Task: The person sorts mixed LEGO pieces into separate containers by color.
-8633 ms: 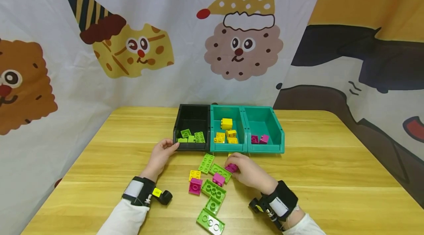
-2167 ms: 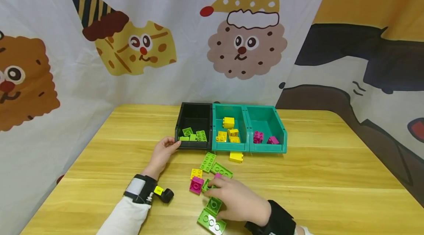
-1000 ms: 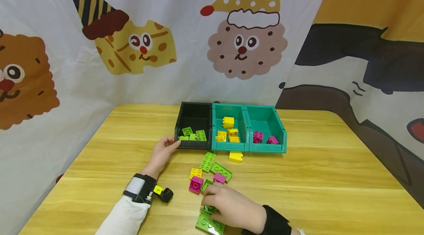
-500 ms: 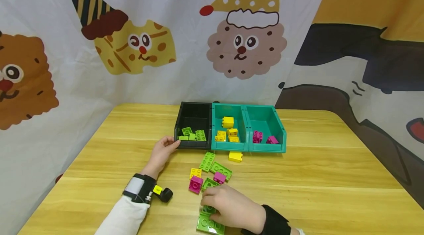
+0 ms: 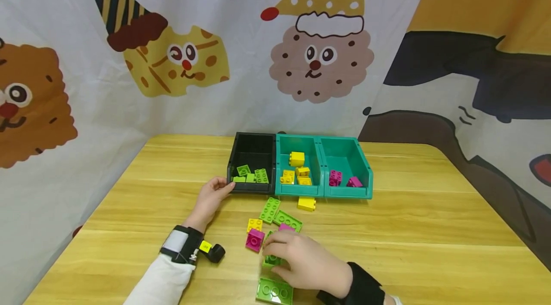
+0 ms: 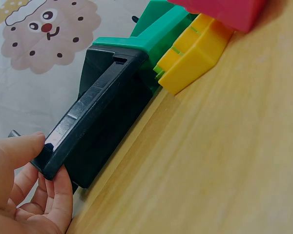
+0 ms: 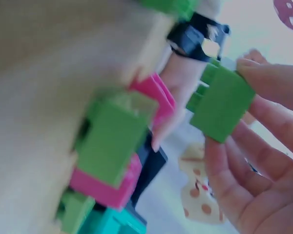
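Watching remotely, I see R hand (image 5: pixel 306 263) pinching green brick (image 7: pixel 222 106); black bin (image 5: pixel 253 189) lies fwd & left of it, well apart; L hand (image 5: pixel 211 200) grips bin's front-left corner.

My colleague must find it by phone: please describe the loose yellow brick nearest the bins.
At the table's far edge stand three bins in a row. Just before the middle teal bin lies a yellow brick. Its studs point right; the other loose yellow brick, beside a pink brick, shows studs upward.
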`<act>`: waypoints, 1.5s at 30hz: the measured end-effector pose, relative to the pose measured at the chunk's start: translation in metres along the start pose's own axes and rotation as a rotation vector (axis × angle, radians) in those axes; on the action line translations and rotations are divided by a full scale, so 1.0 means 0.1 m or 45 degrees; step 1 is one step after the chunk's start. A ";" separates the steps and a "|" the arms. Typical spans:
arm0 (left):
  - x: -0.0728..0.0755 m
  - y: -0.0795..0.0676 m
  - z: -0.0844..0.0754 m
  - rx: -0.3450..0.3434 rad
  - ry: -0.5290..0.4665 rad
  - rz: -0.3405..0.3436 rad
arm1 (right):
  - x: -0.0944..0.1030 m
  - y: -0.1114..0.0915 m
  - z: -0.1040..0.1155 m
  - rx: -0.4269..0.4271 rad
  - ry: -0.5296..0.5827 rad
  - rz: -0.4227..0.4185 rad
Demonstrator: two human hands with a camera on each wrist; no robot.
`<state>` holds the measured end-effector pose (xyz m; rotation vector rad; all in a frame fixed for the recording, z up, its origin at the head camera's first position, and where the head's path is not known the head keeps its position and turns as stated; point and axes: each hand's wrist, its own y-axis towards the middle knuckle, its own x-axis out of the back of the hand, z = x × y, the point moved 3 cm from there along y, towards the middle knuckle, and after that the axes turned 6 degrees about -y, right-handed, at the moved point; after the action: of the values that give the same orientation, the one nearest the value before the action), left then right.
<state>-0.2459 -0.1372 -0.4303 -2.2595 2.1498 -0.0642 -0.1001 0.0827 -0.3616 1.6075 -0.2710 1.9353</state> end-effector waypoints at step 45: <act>-0.01 0.02 0.05 -0.006 -0.013 -0.012 | 0.53 0.71 -0.79 -0.408 -0.044 -0.161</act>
<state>-0.2479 -0.1367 -0.4354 -2.2677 2.1363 -0.0476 -0.2098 0.0832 -0.3161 1.4122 -0.4573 1.6739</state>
